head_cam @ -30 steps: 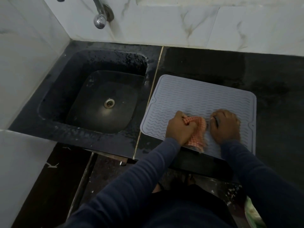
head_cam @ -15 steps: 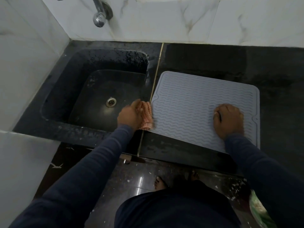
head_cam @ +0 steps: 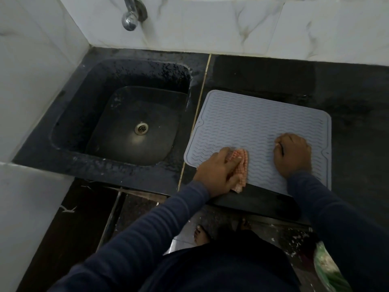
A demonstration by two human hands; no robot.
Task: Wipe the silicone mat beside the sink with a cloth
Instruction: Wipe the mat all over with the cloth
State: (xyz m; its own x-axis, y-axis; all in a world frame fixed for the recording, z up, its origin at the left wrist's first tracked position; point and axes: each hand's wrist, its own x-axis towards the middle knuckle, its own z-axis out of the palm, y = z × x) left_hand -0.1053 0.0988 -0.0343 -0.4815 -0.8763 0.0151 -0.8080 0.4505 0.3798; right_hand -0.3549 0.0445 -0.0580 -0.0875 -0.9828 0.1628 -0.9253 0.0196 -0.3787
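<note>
A light grey silicone mat (head_cam: 252, 125) with wavy ridges lies on the black counter just right of the sink (head_cam: 130, 123). My left hand (head_cam: 216, 171) presses a bunched orange-and-white checked cloth (head_cam: 241, 165) onto the mat's near left corner, and the cloth hangs a little over the mat's front edge. My right hand (head_cam: 292, 154) rests as a closed fist on the mat's near right part and holds nothing visible. Both arms wear dark blue sleeves.
A chrome tap (head_cam: 131, 15) juts from the white marble wall above the sink. Dark counter (head_cam: 357, 102) stretches to the right of the mat. The counter's front edge runs just below my hands, with the floor and bare feet (head_cam: 201, 234) beneath.
My left hand swept the cloth from the mat's middle off to its left edge by the sink, then back onto the near left corner. My right hand stayed planted on the mat.
</note>
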